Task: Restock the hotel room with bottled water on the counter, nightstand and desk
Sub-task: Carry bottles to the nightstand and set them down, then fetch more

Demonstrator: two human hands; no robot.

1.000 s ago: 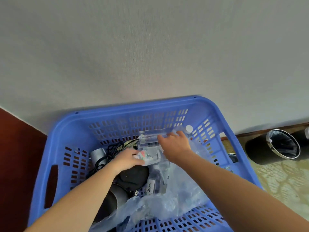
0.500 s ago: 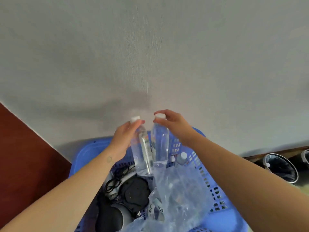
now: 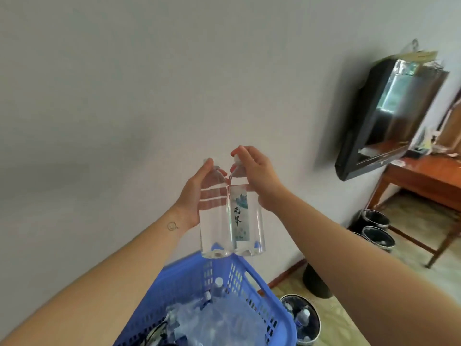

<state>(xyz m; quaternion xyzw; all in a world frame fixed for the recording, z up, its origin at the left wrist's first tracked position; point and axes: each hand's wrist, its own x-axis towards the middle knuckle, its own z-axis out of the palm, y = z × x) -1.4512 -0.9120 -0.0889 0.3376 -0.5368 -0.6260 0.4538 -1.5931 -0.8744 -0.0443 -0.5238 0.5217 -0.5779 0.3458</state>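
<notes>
Head view: blue basket (image 3: 284,320) lowest in frame, crumpled plastic wrap (image 3: 224,323) and spare capped bottles inside. Above basket, left hand (image 3: 194,196) grips shoulder of clear water bottle (image 3: 214,233); right hand (image 3: 259,176) pinches cap end of labelled water bottle (image 3: 240,221). Both bottles upright, touching side by side, against grey wall. Farther right: black bins (image 3: 378,237) on floor, wooden desk (image 3: 429,181), wall-mounted TV (image 3: 389,108)

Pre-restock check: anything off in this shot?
Nothing spilled or damaged. The left bottle and right bottle hang upright in the left hand and right hand above the basket. Only oddity: the bin beside the basket seems to hold capped bottles.
</notes>
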